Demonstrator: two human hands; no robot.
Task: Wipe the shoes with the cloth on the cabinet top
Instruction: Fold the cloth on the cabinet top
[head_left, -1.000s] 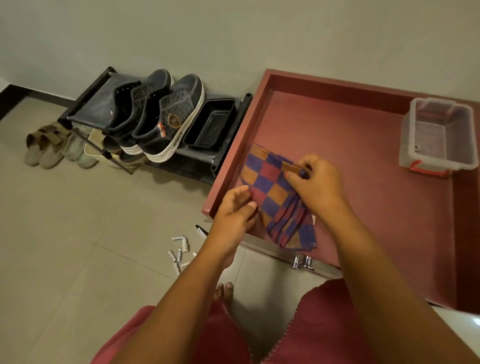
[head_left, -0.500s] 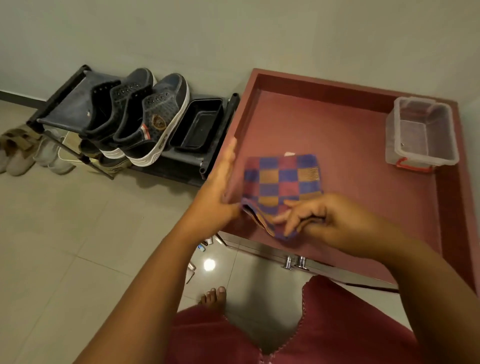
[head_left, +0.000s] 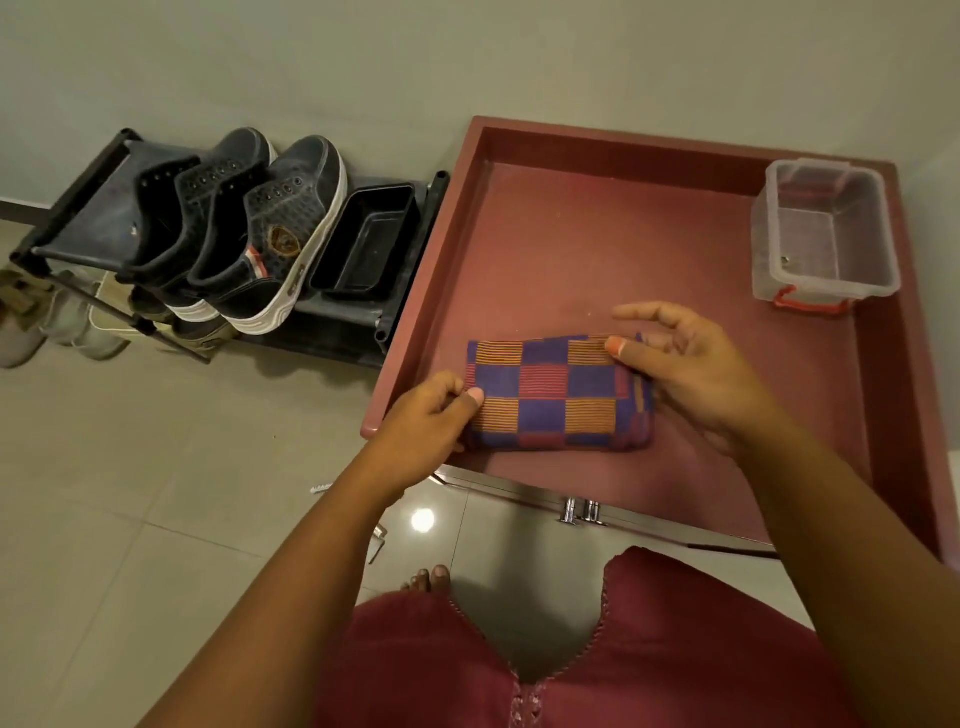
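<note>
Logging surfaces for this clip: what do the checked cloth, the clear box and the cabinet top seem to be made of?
Checked cloth: woven fabric, matt, with soft folded edges and striped squares.
Clear box: see-through plastic, slightly glossy, with red clip handles.
Cabinet top: hard and smooth, matt reddish-brown, probably painted or laminated board; cannot tell which.

We're in a home, by the look of it an entryway: a black shoe rack (head_left: 98, 228) stands against the plain wall at far left, dark sneakers (head_left: 270, 234) on top, sandals (head_left: 21, 312) lower down. Pale glossy floor tiles (head_left: 130, 493) run underneath, and a maroon cabinet top (head_left: 597, 244) holds a clear plastic storage box (head_left: 826, 239) at far right.
</note>
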